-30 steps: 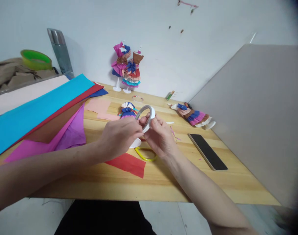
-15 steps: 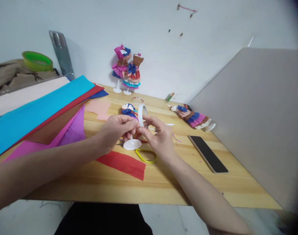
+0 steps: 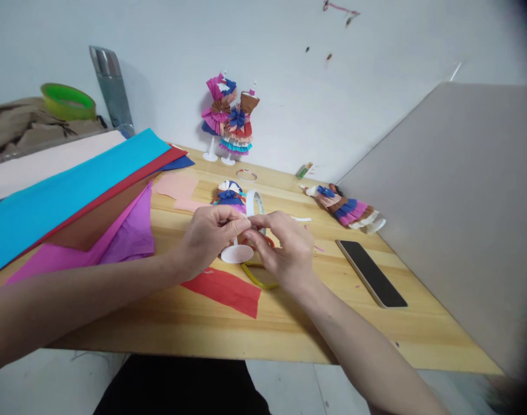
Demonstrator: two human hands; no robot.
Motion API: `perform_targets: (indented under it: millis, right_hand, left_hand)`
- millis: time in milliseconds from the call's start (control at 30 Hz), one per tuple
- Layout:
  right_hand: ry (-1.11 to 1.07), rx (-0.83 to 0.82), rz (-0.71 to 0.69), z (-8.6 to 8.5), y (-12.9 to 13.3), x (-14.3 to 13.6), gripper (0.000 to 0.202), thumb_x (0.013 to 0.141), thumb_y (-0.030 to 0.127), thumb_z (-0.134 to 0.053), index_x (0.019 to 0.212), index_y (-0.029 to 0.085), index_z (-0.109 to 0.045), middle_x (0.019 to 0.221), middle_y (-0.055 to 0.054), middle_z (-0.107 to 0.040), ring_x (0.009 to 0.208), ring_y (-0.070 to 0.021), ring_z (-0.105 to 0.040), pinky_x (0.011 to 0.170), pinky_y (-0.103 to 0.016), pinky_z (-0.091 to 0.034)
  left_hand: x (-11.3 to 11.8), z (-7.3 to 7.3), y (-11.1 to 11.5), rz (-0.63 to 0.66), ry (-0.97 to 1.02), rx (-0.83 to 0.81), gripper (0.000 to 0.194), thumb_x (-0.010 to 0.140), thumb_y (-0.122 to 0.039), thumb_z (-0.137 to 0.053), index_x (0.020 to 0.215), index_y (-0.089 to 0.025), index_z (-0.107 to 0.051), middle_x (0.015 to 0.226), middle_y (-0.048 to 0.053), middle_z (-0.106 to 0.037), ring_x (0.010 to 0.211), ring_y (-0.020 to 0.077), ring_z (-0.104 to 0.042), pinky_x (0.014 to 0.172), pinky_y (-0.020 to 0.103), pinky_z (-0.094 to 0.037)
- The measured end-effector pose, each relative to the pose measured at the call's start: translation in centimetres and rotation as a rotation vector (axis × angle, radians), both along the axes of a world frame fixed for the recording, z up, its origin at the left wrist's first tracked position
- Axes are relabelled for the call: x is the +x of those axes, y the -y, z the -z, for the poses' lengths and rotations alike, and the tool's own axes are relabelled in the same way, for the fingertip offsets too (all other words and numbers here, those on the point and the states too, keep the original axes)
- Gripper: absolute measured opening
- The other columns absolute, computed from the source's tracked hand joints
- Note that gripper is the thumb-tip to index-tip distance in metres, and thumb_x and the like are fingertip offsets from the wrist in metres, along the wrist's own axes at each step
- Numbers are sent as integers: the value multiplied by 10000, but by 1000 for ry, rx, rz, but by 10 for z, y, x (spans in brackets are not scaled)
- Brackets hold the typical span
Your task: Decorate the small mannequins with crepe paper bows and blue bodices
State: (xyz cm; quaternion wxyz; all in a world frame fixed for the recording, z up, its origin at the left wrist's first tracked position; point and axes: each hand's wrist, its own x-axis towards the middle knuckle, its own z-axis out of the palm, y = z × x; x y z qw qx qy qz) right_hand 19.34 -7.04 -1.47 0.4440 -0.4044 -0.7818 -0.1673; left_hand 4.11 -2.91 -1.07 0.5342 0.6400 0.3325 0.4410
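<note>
My left hand (image 3: pixel 211 236) and my right hand (image 3: pixel 285 245) meet at the fingertips, each closed in a pinch. Whatever lies between their fingers is too small or hidden to make out. Just behind them a white roll of tape (image 3: pixel 250 203) stands on edge, its lower part covered by my fingers. A round white stand base (image 3: pixel 236 254) shows beneath my hands, with a short stem rising behind the fingers. Beyond the left hand is a small figure of blue, white and purple paper (image 3: pixel 229 195); whether it joins that base is hidden.
A red paper strip (image 3: pixel 224 293) and a yellow loop (image 3: pixel 259 276) lie close to me. Coloured paper sheets (image 3: pixel 94 190) cover the left side. Two dressed mini mannequins (image 3: pixel 237 124) stand at the wall; another (image 3: pixel 345 207) lies right, beyond a phone (image 3: pixel 371 274).
My right fingers have come away from the tape roll's side and moved left to meet my left fingertips. The view has shifted slightly.
</note>
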Motion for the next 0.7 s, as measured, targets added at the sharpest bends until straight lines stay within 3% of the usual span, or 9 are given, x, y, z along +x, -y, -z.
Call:
perform_targets:
  millis: [267, 367, 433, 533, 600, 667, 700]
  right_hand:
    - [1, 148, -96, -5, 0, 3, 88, 868, 99, -606, 867, 187, -609, 740, -66, -655, 733, -208, -625, 657, -343, -487]
    - [-15, 138, -100, -5, -3, 5, 107, 872, 89, -597, 833, 188, -588, 725, -60, -641, 720, -200, -613, 655, -335, -471]
    - [7, 106, -105, -5, -5, 8, 114, 886, 102, -585, 817, 192, -572, 719, -51, -637, 719, -192, -607, 652, -327, -455]
    - [126, 64, -119, -6, -9, 15, 130, 925, 140, -532, 812, 200, -553, 747, -46, -637, 732, -179, -589, 656, -324, -423]
    - [204, 70, -115, -7, -11, 19, 163, 942, 161, -506, 790, 209, -541, 714, -31, -612, 698, -169, -552, 636, -324, -389]
    - [251, 59, -130, -8, -11, 22, 177, 943, 159, -502, 779, 216, -535, 681, -16, -595, 674, -163, -527, 626, -324, -370]
    - [260, 37, -152, -9, -11, 23, 174, 939, 151, -506, 781, 218, -535, 680, -11, -600, 681, -161, -533, 634, -324, -375]
  left_hand:
    - [-2, -10, 7, 149, 67, -121, 219, 745, -265, -631, 573, -154, -553, 483, -40, -517, 418, 56, -446, 400, 168, -365]
    - [-7, -13, 2, 246, 57, -144, 307, 841, -348, -533, 606, -154, -568, 507, -6, -546, 415, 86, -469, 385, 204, -369]
    - [-11, -13, -3, 222, -43, 67, 356, 899, -354, -446, 651, -152, -602, 548, 25, -594, 452, 120, -524, 415, 242, -409]
    - [-18, -13, -14, 40, -222, 841, 264, 903, -267, -479, 735, -166, -657, 681, 54, -687, 639, 171, -627, 620, 308, -514]
    - [-21, -14, -20, -13, -317, 1316, 193, 905, -221, -499, 924, -172, -685, 937, 96, -739, 895, 215, -656, 841, 371, -516]
    - [-23, -16, -26, 30, -473, 1474, 268, 915, -187, -483, 1130, -146, -638, 1208, 145, -674, 1178, 261, -564, 1037, 450, -415]
    - [-22, -18, -28, 39, -520, 1441, 273, 909, -182, -488, 1136, -146, -635, 1214, 137, -671, 1217, 265, -537, 1070, 461, -380]
